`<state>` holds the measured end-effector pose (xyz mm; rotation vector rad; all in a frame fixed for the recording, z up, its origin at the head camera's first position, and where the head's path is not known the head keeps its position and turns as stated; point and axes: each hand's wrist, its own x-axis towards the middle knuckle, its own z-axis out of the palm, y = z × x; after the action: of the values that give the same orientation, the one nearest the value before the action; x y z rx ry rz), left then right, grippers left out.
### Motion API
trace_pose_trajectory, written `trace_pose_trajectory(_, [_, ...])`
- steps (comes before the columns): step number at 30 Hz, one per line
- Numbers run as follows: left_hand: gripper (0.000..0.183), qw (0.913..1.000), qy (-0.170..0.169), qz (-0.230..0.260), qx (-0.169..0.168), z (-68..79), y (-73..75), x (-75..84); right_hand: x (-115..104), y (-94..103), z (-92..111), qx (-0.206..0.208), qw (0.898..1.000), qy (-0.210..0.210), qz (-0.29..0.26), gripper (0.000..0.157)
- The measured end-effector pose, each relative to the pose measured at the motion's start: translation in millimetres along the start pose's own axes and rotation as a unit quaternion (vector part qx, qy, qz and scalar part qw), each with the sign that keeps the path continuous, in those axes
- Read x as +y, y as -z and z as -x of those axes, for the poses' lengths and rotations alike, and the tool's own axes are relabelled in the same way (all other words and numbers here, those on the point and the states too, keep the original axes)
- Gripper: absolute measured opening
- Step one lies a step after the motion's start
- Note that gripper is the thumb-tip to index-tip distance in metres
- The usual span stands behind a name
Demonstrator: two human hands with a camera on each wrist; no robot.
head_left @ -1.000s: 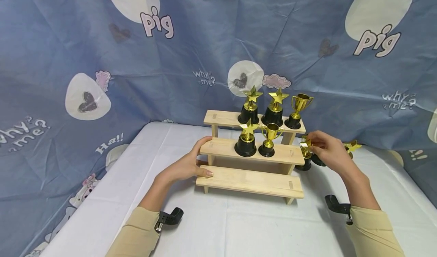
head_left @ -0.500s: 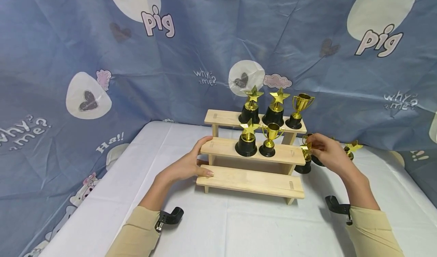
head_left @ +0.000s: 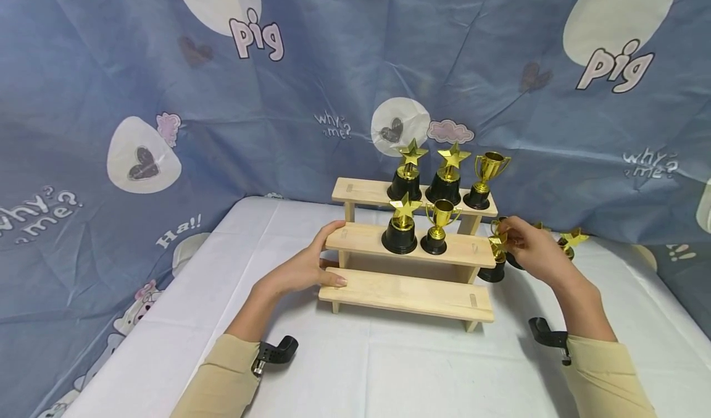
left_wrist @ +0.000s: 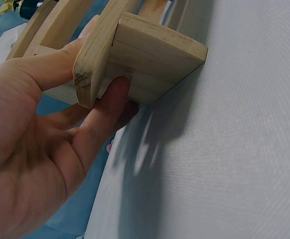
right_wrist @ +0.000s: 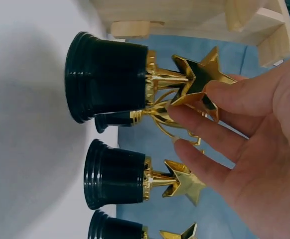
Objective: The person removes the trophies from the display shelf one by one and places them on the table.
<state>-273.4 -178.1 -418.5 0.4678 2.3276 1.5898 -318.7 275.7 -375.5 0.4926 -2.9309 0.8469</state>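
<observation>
A three-step wooden display stand stands on the white table. My left hand grips its left end, thumb on the lowest step; in the left wrist view the fingers curl beneath the step's edge. Beside the stand's right end, my right hand pinches the star of a star trophy between thumb and forefinger. This trophy is upright with a black base; whether it touches the table, I cannot tell. Close behind it is a gold cup trophy, partly hidden.
On the top step are two star trophies and a cup trophy. The middle step bears a star trophy and a cup trophy. More star trophies stand right of the stand. A blue printed cloth hangs behind.
The pinched star trophy and my right fingers have shifted slightly toward the front of the table. My left hand and the stand stay where they were.
</observation>
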Motion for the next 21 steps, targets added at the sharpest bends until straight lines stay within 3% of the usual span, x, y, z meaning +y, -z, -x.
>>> trace_pose_trajectory(13, [0.116,1.0,0.0,-0.004,0.001,0.4,-0.1,0.1,-3.1,5.0,2.1,-0.024,0.999,0.011,0.023,0.038])
trace_pose_trajectory(21, [0.114,1.0,-0.004,-0.004,-0.002,0.2,0.2,-0.2,-11.7,17.8,8.2,0.007,0.999,0.025,0.036,0.042])
